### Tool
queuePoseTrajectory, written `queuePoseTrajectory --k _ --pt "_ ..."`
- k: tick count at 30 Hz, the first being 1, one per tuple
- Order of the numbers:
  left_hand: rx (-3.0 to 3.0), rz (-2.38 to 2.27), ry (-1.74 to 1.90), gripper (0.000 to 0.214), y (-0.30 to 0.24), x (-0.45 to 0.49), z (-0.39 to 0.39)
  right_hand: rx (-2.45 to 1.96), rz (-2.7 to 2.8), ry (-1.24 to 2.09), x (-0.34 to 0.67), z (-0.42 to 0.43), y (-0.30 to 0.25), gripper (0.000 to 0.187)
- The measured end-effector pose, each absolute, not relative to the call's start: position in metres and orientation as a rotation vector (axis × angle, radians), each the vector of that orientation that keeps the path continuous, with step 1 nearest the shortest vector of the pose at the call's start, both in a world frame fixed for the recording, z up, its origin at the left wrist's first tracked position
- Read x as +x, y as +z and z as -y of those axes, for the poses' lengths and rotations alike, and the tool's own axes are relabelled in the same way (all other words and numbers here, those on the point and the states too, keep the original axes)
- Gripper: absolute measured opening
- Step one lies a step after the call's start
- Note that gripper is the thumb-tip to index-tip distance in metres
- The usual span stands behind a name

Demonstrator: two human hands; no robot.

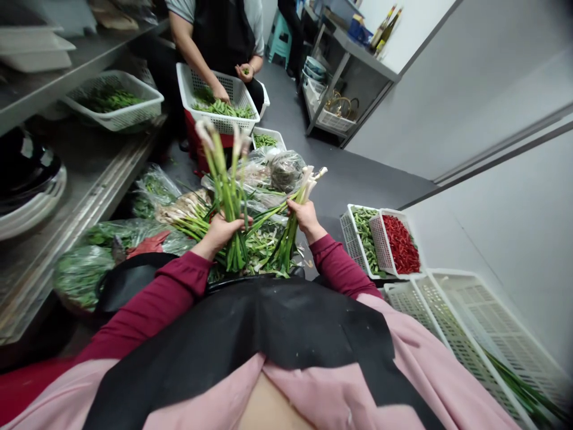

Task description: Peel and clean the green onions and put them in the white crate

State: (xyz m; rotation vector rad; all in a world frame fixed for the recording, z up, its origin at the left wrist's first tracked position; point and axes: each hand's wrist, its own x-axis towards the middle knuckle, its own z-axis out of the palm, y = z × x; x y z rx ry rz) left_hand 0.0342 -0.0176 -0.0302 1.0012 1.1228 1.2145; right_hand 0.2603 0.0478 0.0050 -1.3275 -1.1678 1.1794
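My left hand [222,229] is closed round a bunch of green onions [225,179] held upright, white root ends up. My right hand [304,214] grips a second bunch of green onions [299,197] that leans to the right, white ends up too. Both bunches hang over a pile of trimmed green leaves [264,246] just beyond my black apron. More green onions [184,210] lie on plastic bags to the left of my left hand.
A person opposite sorts green beans in a white basket [188,80]. Another basket of greens [134,113] sits on the steel shelf at left. Baskets of green chillies [363,230] and red chillies [400,243] stand at right, with long white crates [465,310] nearer me. Bagged vegetables [89,263] lie at left.
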Motion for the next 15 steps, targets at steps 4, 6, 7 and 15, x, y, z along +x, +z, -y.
queuePoseTrajectory --k 4,6,7,15 --pt "1.405 -1.24 1.176 0.032 -0.048 0.047 0.019 -1.28 1.121 1.245 0.239 -0.037 0.008 0.031" --pt "1.465 -1.283 1.218 0.033 -0.054 0.051 0.018 -1.243 1.103 1.324 0.231 -0.033 0.013 0.032" --pt "1.451 -1.279 1.217 0.032 -0.055 0.051 0.017 -1.225 1.094 1.35 0.228 -0.031 0.016 0.033" --pt "1.314 -1.187 1.17 0.026 -0.039 0.033 0.019 -1.198 0.854 1.487 0.251 -0.039 0.046 0.032"
